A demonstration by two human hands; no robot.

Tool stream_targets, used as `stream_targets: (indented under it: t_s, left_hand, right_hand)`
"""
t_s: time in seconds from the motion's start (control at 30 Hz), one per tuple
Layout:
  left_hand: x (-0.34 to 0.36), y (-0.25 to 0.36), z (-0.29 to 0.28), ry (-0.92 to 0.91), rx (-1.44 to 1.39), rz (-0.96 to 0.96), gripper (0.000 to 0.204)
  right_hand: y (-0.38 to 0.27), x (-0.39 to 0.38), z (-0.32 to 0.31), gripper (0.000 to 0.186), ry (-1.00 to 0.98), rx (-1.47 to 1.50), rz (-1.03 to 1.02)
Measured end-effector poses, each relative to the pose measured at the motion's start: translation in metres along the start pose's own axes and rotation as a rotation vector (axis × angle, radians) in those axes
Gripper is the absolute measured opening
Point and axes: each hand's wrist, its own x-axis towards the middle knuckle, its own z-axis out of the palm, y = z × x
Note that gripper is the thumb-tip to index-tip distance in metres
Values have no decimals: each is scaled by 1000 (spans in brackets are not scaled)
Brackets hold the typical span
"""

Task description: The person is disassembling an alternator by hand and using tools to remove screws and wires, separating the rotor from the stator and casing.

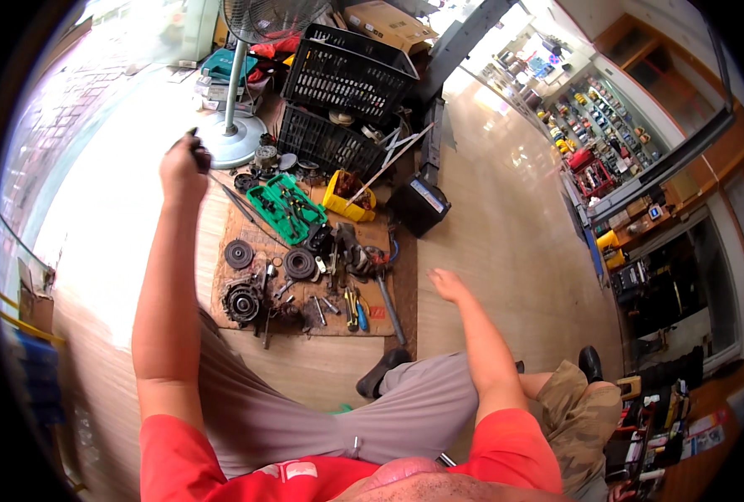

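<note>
- Cardboard, brown and laid flat as a sheet [263, 243], is spread on the pale tiled floor [497, 209], and greasy metal parts are set out across it.
- A small dark object [195, 152] is gripped by the left hand [186, 171], which is raised at the far left, its fingers curled and clamped on it; its exact kind cannot be told.
- The right hand [449, 286] is held out to the right of the sheet, its fingers extended and apart from the thumb.
- Between the hands, a dark metal assembly [359, 258] is placed at the sheet's right side, with a long grey bar [391, 311] slanted nearward beside it.
- Two dark ring-shaped discs [239, 253] [299, 263] and a round, toothed-looking metal housing [242, 301] are seen on the left.
- Yellow-handled pliers [351, 309] and a blue-handled tool [362, 316] are laid near the front edge.
- A green plastic tool case [305, 209] is left unfolded at the far side, beside a yellow plastic bin [348, 207].
- A black box-shaped battery [419, 205] is stood on the right.
- Behind, black slatted plastic crates [351, 75] are stacked beside a standing fan [233, 92].
</note>
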Motion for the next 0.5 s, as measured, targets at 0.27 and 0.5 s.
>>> stream_targets:
  t_s: [0.27,0.5]
  left_hand:
    - [-115,-91,81,-213,289,-268,20]
    - [-158,-123,103,-442,270,-422,30]
  right_hand:
    - [-202,-3,-3,56,333,276,-468]
    - [-266,-10,2,36,146,792,-447]
